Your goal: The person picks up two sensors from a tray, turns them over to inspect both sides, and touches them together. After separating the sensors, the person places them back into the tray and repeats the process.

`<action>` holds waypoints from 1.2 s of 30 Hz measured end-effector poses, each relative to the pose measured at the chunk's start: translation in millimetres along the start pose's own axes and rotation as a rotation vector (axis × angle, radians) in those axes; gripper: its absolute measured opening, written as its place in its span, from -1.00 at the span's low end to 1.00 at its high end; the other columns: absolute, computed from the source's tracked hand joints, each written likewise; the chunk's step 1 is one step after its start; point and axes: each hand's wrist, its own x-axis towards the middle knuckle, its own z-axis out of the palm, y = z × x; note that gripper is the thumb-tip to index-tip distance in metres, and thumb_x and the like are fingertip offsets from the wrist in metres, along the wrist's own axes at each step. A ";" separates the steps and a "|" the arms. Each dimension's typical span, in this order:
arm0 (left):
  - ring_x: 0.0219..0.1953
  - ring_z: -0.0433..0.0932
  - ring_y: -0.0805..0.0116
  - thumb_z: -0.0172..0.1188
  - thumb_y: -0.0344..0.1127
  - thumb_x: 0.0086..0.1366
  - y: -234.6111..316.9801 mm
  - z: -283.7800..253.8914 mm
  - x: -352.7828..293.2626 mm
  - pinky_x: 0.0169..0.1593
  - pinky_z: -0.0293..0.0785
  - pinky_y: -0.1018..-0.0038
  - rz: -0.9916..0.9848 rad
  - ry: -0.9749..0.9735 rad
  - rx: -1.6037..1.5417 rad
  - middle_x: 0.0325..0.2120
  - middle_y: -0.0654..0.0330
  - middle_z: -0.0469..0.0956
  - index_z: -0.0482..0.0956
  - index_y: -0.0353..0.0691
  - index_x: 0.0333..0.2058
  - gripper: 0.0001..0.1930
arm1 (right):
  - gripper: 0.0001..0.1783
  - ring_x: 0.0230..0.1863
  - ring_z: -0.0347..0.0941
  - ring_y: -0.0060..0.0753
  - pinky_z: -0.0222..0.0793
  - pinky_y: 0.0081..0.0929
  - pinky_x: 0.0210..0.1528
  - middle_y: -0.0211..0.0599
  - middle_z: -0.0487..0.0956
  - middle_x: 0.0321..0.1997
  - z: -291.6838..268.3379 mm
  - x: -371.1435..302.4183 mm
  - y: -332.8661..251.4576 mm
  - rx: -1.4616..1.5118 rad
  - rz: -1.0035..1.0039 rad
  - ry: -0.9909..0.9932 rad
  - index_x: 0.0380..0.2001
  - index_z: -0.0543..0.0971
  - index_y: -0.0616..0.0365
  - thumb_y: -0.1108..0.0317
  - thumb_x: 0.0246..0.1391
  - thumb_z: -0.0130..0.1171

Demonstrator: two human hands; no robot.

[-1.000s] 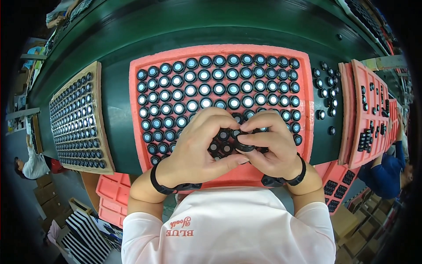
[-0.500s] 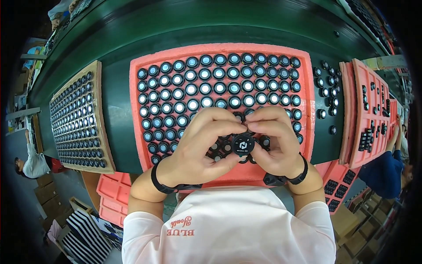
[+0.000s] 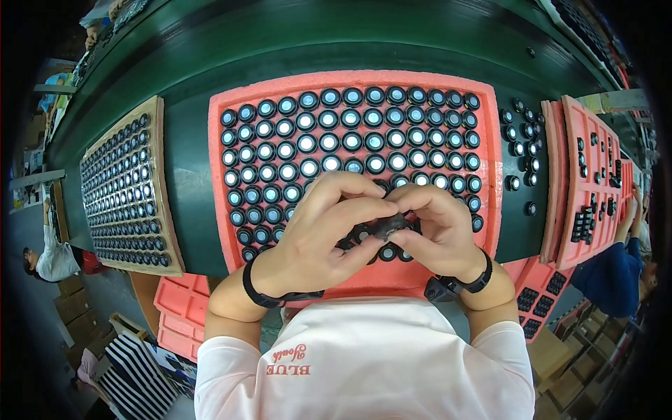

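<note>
Between the fingertips of my left hand (image 3: pixel 318 231) and my right hand (image 3: pixel 448 231) is a small round black device (image 3: pixel 388 227), tilted so that its side faces up. Both hands are closed on it, and their fingers cover much of its rim. Below them lies a pink foam tray (image 3: pixel 497 203) filled with rows of round black devices (image 3: pixel 308 143) with pale discs on top. My hands hide part of the lower middle rows. A black band circles each of my wrists.
Left of the tray, a cardboard-edged tray (image 3: pixel 171 210) holds rows of similar devices. To the right, loose black devices (image 3: pixel 513 183) lie on the green table (image 3: pixel 189 161). Beyond them are stacked pink foam trays (image 3: pixel 560 231). At the far right is another person's arm (image 3: pixel 630 217).
The device has been tipped in my fingers: its flat printed face showed before, and now its side shows. My hands remain over the same part of the tray.
</note>
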 end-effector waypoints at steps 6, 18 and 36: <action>-0.16 0.48 0.25 0.46 -0.41 -0.07 2.8 -3.1 2.1 -0.09 0.41 0.42 -0.024 -0.014 -0.060 -0.16 0.07 0.45 0.49 -0.30 -0.09 -0.48 | -0.62 -0.16 0.42 -0.39 0.37 -0.51 -0.17 -0.28 0.49 -0.17 1.7 6.7 1.2 -0.217 -0.251 0.048 -0.19 0.52 0.17 0.66 -0.16 0.28; -0.21 0.47 0.20 0.43 -0.37 -0.05 3.4 2.9 -0.7 -0.10 0.39 0.36 -0.117 -0.077 -0.061 -0.23 0.07 0.47 0.48 -0.32 -0.11 -0.51 | -0.56 -0.27 0.38 -0.39 0.32 -0.50 -0.32 -0.28 0.42 -0.22 4.3 7.9 -1.3 -0.630 -0.488 0.075 -0.20 0.56 0.14 0.75 -0.22 0.18; -0.27 0.49 0.18 0.37 -0.52 -0.10 4.2 3.0 1.2 -0.14 0.41 0.33 0.000 -0.023 0.108 -0.26 0.11 0.49 0.51 -0.30 -0.07 -0.48 | -0.53 -0.25 0.37 -0.41 0.34 -0.50 -0.20 -0.23 0.44 -0.23 0.1 5.7 1.9 -0.259 -0.266 0.030 -0.07 0.37 0.19 0.60 -0.06 0.30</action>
